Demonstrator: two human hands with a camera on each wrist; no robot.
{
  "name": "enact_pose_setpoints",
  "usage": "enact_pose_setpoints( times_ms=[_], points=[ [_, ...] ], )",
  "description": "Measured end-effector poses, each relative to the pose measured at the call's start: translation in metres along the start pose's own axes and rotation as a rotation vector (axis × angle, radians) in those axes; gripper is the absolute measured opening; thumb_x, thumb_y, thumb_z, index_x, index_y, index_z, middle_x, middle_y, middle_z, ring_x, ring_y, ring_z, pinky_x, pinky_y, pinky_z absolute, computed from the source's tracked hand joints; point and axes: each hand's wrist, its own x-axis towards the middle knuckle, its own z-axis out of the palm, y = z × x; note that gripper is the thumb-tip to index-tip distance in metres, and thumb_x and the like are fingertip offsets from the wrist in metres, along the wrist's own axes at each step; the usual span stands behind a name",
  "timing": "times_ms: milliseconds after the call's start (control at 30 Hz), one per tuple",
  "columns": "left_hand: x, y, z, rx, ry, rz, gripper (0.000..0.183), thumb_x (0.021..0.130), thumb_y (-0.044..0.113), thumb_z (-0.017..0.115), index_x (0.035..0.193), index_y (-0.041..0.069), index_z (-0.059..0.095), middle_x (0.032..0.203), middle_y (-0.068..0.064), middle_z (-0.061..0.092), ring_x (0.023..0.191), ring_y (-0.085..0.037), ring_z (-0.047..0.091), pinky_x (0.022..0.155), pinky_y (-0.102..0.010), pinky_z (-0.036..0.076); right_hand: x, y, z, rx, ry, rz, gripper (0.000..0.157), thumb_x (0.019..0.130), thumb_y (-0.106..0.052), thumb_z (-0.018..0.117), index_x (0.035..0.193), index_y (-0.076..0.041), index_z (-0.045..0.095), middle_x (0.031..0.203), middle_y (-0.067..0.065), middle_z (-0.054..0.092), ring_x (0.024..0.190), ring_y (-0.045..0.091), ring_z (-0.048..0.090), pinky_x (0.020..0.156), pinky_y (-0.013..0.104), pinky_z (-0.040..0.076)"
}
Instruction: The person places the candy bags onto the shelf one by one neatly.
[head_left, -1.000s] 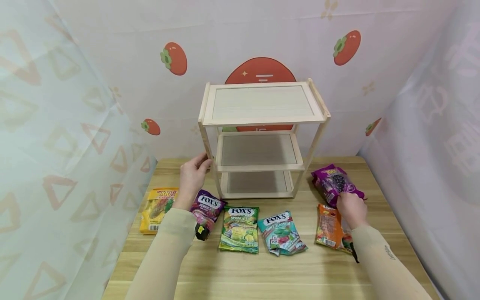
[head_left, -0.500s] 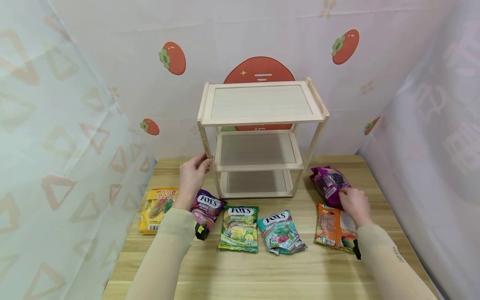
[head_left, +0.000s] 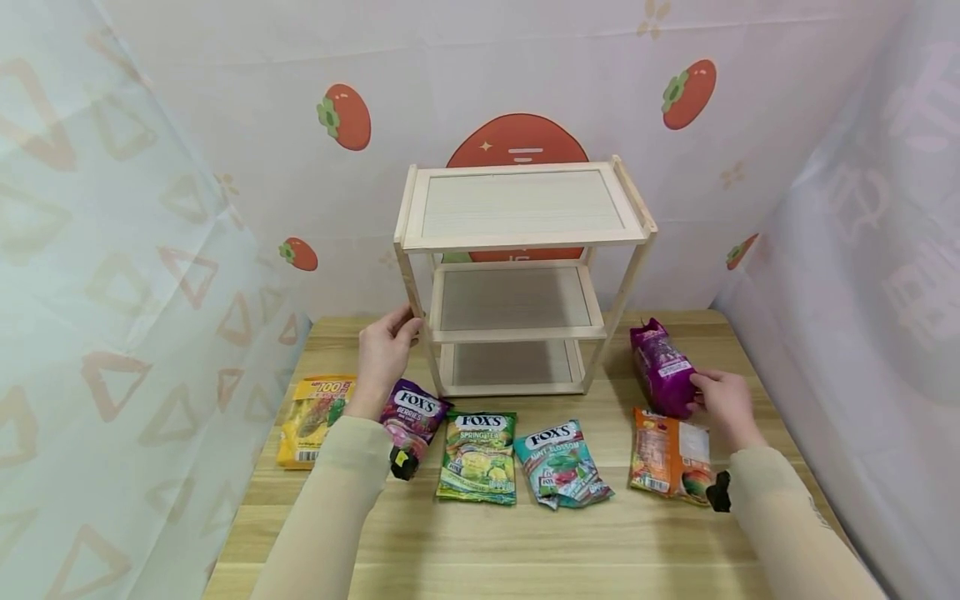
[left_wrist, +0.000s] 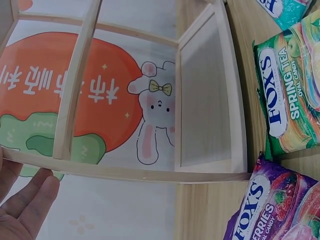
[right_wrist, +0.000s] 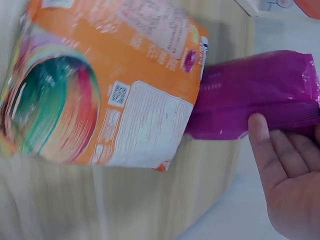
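The right hand [head_left: 726, 402] has its fingers on the near end of a purple bag [head_left: 662, 367] towards the far right corner of the table [head_left: 570, 550]; in the right wrist view the thumb lies against the bag while other fingers run behind its lower edge, so the bag is pinched there. The bag is askew, one end pointing at the back edge, the other reaching the orange bag [head_left: 669, 457] nearer the front; whether those two touch I cannot tell.

The left hand [head_left: 384, 354] pinches a front post of the wooden shelf [head_left: 525, 244] — the post on the side facing the table's left edge; fingertips meet the wood at about the height of the middle tier. The shelf stands upright at the middle of the back edge; it has three tiers.

In front of it, spread between the left and right edges, lie a yellow bag [head_left: 313, 421] by the left edge, a dark Fox's Berries bag [head_left: 415, 411] partly behind the left forearm, a green Spring Tea bag [head_left: 477, 460] and a teal Fox's bag [head_left: 564, 467] — these last two side by side, slightly apart.
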Motion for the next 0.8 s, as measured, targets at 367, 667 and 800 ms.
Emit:
enact_pose_setpoints(
  times_ms=[367,667,800],
  points=[
    [-0.001,0.001,0.0,-0.031,0.008,-0.002,0.036,0.103,0.011,0.063,0.137,-0.002,0.062,0.124,-0.024,0.07,0.106,-0.036,0.072,0.089,-0.048,0.061,-0.002,0.007,-0.012,0.438,-0.053,0.125,0.06,0.109,-0.02,0.048,0.152,0.016,0.028,0.083,-0.004,0.068,0.07,0.012,0.068,0.076,0.032,0.064],
    [0.0,0.0,0.0,-0.031,0.003,-0.015,0.037,0.103,0.012,0.063,0.138,-0.002,0.062,0.125,-0.023,0.069,0.106,-0.035,0.072,0.089,-0.046,0.061,-0.003,0.014,-0.019,0.525,-0.088,0.181,0.062,0.111,-0.021,0.042,0.159,0.01,0.017,0.089,-0.007,0.069,0.079,0.014,0.072,0.081,0.032,0.063],
    [0.0,0.0,0.001,-0.031,-0.005,-0.02,0.037,0.104,0.013,0.062,0.138,-0.001,0.062,0.125,-0.023,0.069,0.107,-0.034,0.072,0.09,-0.046,0.061,-0.002,0.016,-0.022,0.567,-0.073,0.218,0.062,0.111,-0.02,0.042,0.159,0.008,0.017,0.089,-0.007,0.068,0.079,0.015,0.072,0.082,0.033,0.063]
  ],
)
